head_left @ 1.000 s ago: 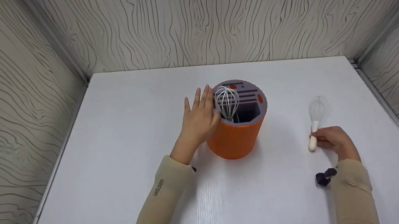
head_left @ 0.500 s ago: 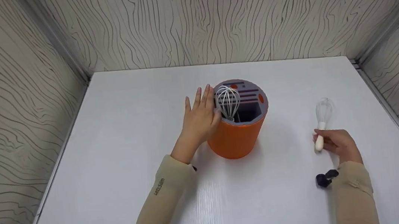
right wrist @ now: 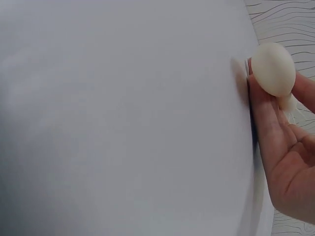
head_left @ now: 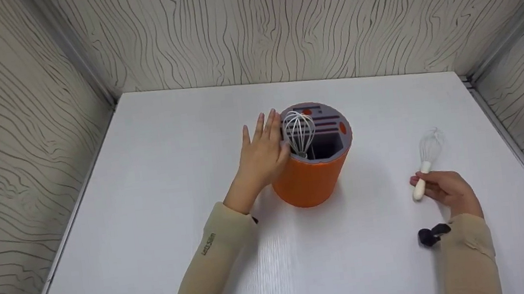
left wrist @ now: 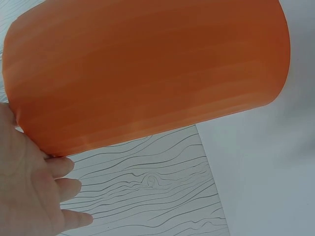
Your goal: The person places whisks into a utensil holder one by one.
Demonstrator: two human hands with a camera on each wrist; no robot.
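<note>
An orange cylindrical utensil holder (head_left: 310,181) with a grey slotted top stands upright on the white table. A whisk (head_left: 300,130) stands in its large front compartment, wire loops up and handle hidden inside. My left hand (head_left: 262,159) rests against the holder's left side at the rim, fingers straight; the left wrist view shows this hand (left wrist: 34,187) at the rim end. To the right, my right hand (head_left: 449,189) pinches a second whisk (head_left: 425,168) by its white handle, wires pointing away from me. The rounded handle end (right wrist: 274,69) faces the right wrist camera.
The white table (head_left: 168,143) meets a wood-grain patterned back wall (head_left: 248,30) and similar side walls. Below my right hand, a black knobbed piece (head_left: 432,235) juts from the sleeve at the wrist. Open table surface lies between the holder and the right hand.
My right hand has shifted slightly right with its whisk, whose wire end now leans further right. The left hand and the holder have stayed in place.
</note>
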